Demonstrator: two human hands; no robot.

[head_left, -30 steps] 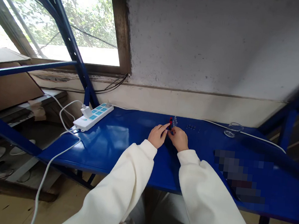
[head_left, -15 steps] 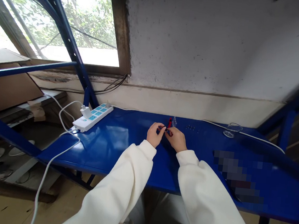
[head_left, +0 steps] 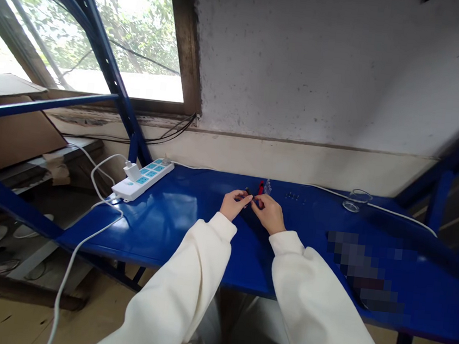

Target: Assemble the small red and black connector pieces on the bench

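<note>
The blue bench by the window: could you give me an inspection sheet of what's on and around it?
Surface: glossy blue metal bench, against a wall.
Job's things: small red-and-black part at the fingertips; too small to identify.
Clutter: row of tiny dark pieces; clear glass dish.
Hands: left hand and right hand meet, pinching the part.
Cables: white power strip with white cord.
Surroundings: window, grey wall.
</note>
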